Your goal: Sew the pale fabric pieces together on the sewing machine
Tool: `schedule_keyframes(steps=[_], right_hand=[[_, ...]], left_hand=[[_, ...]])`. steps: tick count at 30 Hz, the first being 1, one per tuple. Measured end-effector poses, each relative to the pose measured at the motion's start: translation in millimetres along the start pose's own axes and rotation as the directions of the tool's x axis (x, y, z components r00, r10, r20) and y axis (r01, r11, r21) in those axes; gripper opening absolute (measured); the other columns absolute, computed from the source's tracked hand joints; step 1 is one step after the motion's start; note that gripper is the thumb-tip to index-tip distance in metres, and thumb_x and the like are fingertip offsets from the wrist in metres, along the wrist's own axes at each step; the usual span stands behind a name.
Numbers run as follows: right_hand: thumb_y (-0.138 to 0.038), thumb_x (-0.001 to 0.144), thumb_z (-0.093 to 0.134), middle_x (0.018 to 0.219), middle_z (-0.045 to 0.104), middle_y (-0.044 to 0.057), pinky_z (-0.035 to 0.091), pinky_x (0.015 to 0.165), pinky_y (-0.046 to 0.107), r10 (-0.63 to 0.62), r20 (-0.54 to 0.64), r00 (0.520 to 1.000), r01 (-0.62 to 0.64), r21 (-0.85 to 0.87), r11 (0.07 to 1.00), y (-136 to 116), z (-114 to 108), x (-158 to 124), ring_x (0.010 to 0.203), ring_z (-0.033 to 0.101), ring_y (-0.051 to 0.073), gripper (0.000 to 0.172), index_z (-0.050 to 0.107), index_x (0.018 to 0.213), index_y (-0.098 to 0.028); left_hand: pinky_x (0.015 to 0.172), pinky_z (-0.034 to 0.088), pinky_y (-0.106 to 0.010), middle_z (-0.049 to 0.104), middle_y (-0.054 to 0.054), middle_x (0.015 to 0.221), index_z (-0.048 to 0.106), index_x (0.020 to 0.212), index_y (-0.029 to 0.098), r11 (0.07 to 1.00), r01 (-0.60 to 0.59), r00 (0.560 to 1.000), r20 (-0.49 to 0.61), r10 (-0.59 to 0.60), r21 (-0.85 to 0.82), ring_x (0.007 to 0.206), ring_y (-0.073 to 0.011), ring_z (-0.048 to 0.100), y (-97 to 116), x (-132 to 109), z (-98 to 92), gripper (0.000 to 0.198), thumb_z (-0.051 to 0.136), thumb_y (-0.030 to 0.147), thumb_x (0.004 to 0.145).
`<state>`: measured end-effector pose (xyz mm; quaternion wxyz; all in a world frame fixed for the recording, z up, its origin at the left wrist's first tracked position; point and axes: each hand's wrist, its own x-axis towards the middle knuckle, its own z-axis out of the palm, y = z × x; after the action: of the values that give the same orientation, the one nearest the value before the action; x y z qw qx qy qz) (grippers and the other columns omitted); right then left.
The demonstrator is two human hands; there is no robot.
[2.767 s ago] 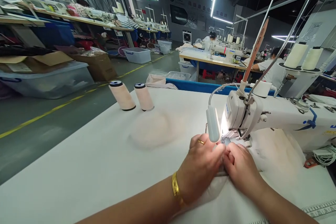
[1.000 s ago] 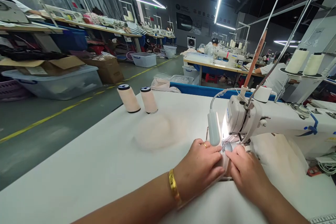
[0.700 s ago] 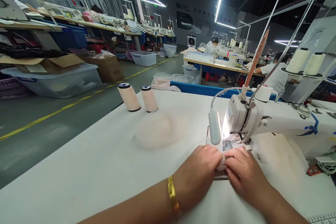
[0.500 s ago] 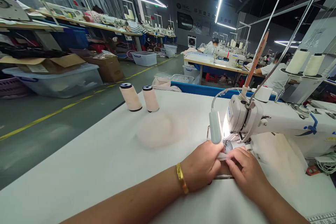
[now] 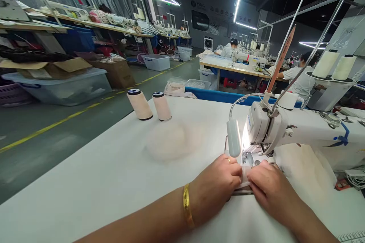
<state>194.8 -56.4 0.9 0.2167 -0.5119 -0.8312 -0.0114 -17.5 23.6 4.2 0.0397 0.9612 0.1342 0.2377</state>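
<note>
My left hand (image 5: 218,186) and my right hand (image 5: 269,190) lie close together on the white table (image 5: 114,182), just in front of the needle of a white sewing machine (image 5: 288,129). Both pinch a small strip of pale sheer fabric (image 5: 244,176) between thumb and fingers, holding it under the presser foot. The left wrist carries a gold bangle and the ring finger a ring. The machine's lamp (image 5: 234,136) shines on the spot. What lies under the palms is hidden.
Two peach thread cones (image 5: 149,104) stand at the table's far left, a pale heap of sheer fabric (image 5: 168,140) before them. More cream fabric (image 5: 308,163) lies under the machine arm. Two white cones (image 5: 333,64) sit on a stand at right. Other people sew at tables behind.
My hands stayed at the needle, shifting slightly as they handled the small strip; the left hand turned a little and drew back toward me. The camera moved slightly.
</note>
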Motion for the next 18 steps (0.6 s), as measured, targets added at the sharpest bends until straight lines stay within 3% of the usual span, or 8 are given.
schedule_keyframes(steps=[6,14,18], right_hand=[[-0.005,0.096,0.042,0.071,0.054,-0.003,0.026,0.067,0.031,-0.029,-0.048,0.998,0.027,-0.04,0.999,1.2,1.8,0.3,0.068,0.044,0.017,0.026,0.039,0.076,-0.022],[-0.004,0.096,0.04,0.07,0.052,-0.003,0.029,0.066,0.031,-0.021,-0.057,0.998,0.014,-0.109,0.994,8.5,8.8,2.5,0.063,0.042,0.016,0.027,0.041,0.075,-0.022],[-0.003,0.096,0.043,0.074,0.057,-0.001,0.031,0.064,0.031,-0.006,-0.04,0.999,0.003,-0.088,0.996,9.3,10.1,3.4,0.069,0.049,0.017,0.026,0.047,0.078,-0.022]], left_hand=[[0.072,0.036,-0.035,0.066,0.002,0.074,0.053,0.065,0.018,1.0,-0.013,1.0,-0.003,0.013,0.021,0.066,-0.0149,0.05,-0.4,-0.7,-3.1,0.024,0.059,-0.001,0.077],[0.073,0.036,-0.035,0.07,0.001,0.08,0.055,0.069,0.018,0.999,0.013,1.0,0.009,-0.014,0.039,0.07,-0.0162,0.056,-6.2,2.4,-0.5,0.02,0.062,0.0,0.073],[0.072,0.036,-0.034,0.068,0.001,0.079,0.05,0.067,0.018,0.999,0.001,1.0,-0.013,-0.001,0.044,0.071,-0.0159,0.057,-9.6,4.3,0.8,0.024,0.059,0.0,0.077]])
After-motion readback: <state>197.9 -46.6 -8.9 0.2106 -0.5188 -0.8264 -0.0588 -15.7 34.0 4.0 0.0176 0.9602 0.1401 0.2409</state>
